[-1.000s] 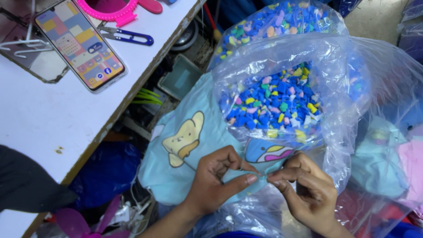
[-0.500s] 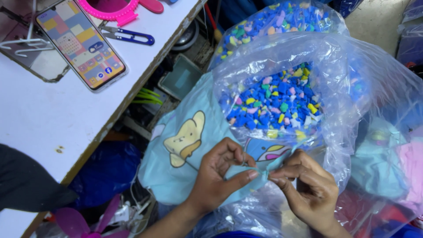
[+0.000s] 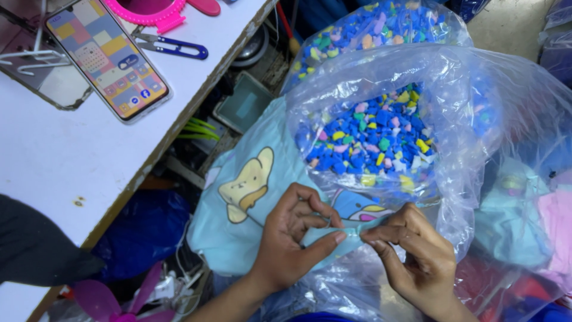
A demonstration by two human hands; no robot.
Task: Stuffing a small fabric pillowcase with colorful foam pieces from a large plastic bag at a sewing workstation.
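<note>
A light blue fabric cover (image 3: 250, 197) with a yellow cartoon animal print lies across my lap area. My left hand (image 3: 295, 238) pinches its edge between thumb and fingers. My right hand (image 3: 411, 253) pinches the same edge just to the right, fingertips almost touching the left ones. Directly behind my hands stands an open clear plastic bag (image 3: 476, 119) full of small foam bits (image 3: 375, 137), mostly blue with yellow, pink and green.
A white table (image 3: 65, 167) at left carries a smartphone (image 3: 107, 56), blue thread snips (image 3: 170, 45) and a pink round object (image 3: 158, 9). A second bag of foam bits (image 3: 369, 24) sits behind. Pink fan blades (image 3: 113, 295) and cables lie below.
My left fingers have shifted slightly along the fabric edge; both hands stay pinched on the cover in nearly the same place.
</note>
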